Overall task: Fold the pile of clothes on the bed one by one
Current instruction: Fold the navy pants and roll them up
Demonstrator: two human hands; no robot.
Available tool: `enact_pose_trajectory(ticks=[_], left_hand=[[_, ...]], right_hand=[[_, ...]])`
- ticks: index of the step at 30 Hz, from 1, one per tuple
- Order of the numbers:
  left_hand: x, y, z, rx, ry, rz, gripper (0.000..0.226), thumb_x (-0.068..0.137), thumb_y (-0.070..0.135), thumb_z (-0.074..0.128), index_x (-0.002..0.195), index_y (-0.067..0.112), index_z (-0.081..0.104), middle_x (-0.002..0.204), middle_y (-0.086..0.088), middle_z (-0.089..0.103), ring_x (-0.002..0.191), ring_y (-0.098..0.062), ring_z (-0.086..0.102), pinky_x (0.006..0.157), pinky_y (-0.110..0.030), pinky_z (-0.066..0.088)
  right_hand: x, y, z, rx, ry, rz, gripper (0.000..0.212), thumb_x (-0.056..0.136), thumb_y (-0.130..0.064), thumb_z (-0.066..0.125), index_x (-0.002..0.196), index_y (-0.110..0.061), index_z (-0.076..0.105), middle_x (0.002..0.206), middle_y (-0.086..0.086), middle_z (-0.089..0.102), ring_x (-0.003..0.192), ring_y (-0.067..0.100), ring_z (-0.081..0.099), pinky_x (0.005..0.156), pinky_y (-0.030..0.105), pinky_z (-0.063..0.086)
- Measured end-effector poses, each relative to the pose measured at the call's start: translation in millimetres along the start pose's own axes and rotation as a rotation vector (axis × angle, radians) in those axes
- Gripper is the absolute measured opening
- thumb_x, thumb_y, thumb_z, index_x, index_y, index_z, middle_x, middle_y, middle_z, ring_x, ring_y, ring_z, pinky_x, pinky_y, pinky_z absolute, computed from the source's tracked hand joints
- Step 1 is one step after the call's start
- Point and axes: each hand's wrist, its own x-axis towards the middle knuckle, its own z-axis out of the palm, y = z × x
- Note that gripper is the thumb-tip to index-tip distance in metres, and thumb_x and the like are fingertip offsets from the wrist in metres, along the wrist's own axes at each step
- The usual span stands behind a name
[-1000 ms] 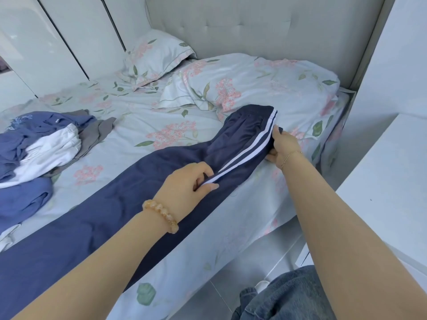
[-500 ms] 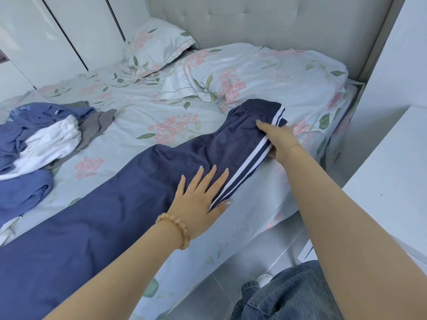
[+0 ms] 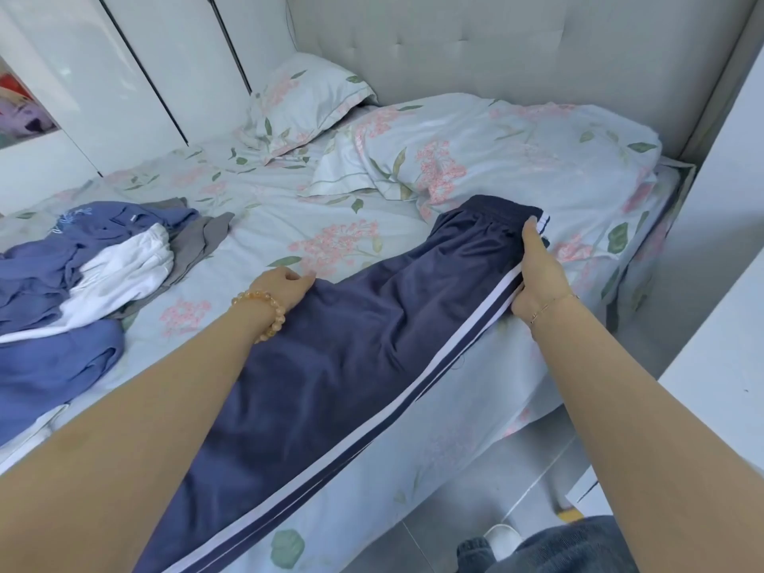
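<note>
Between left hand (image 3: 285,285) and right hand (image 3: 537,279), trousers (image 3: 351,366) lie gripped.

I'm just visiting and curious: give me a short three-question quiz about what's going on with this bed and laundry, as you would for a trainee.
1. True or false: the navy track pants are already folded into a small square.
2. Which hand is at the waistband end of the pants? A) left hand B) right hand C) neither
3. Fill in: the unfolded pile of clothes lies on the person's ____ side of the bed.

Key
1. False: they lie stretched out along the bed edge, striped side nearest the person.
2. B: the right hand grips the striped edge by the waistband, while the left hand holds the far edge of the fabric.
3. left
</note>
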Motion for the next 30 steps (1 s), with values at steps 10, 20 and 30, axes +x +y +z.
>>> enact_pose_trajectory(ticks=[10, 20, 30], left_hand=[[8.9, -5.4, -21.1, -0.324, -0.129, -0.017, 0.046, 0.082, 0.048, 0.069, 0.112, 0.013, 0.069, 0.113, -0.003, 0.067, 0.104, -0.023, 0.062, 0.094, -0.033, 0.047], [22.0, -22.4, 2.9, -0.603, -0.049, -0.006, 0.049, 0.075, 0.017, 0.08, 0.118, 0.015, 0.056, 0.112, -0.008, 0.064, 0.104, -0.025, 0.062, 0.088, -0.033, 0.049], [-6.2, -34.6, 20.7, 0.119, 0.09, 0.122, 0.07, 0.093, 0.064, 0.033, 0.152, 0.032, 0.012, 0.156, -0.003, 0.02, 0.14, -0.03, 0.025, 0.113, -0.047, 0.02]], right_hand=[[6.8, 6.8, -2.3, -0.091, 0.051, -0.055, 0.063, 0.086, -0.062, 0.057, 0.125, -0.012, 0.057, 0.111, 0.001, 0.065, 0.096, 0.021, 0.064, 0.083, 0.037, 0.057], [0.3, 6.5, -0.3, -0.067, 0.099, -0.057, 0.04, 0.092, -0.059, 0.05, 0.085, -0.02, 0.058, 0.08, -0.003, 0.058, 0.086, 0.022, 0.058, 0.093, 0.044, 0.053], [1.8, -7.1, -0.1, -0.095, 0.173, -0.045, 0.056, 0.092, -0.064, 0.044, 0.118, -0.017, 0.057, 0.083, -0.009, 0.056, 0.076, 0.012, 0.057, 0.073, 0.028, 0.054]])
